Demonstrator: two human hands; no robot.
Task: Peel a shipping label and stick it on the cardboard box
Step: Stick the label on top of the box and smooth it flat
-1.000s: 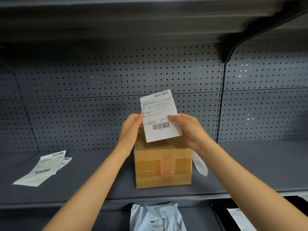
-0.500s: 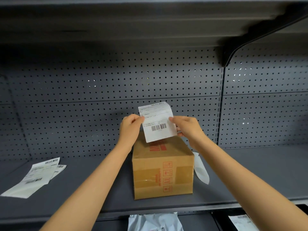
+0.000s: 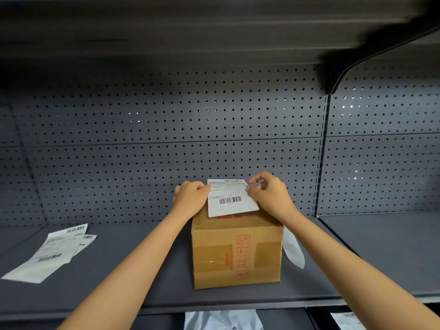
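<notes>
A brown cardboard box [image 3: 237,253] with red print stands on the grey shelf [image 3: 142,277], taped shut. A white shipping label [image 3: 231,198] with a barcode lies nearly flat over the box's top, its near edge overhanging slightly. My left hand [image 3: 190,198] pinches the label's left edge. My right hand [image 3: 269,194] pinches its right edge between thumb and fingers. Whether the label touches the box top, I cannot tell.
Loose label sheets [image 3: 52,251] lie on the shelf at the left. A white backing sheet [image 3: 294,251] leans against the box's right side. A pegboard wall [image 3: 166,151] stands behind. On the lower shelf are a white poly bag [image 3: 221,320] and another label [image 3: 347,321].
Both hands have lowered the label from upright in the air down onto the box top, tilting it flat. The view has moved closer to the box.
</notes>
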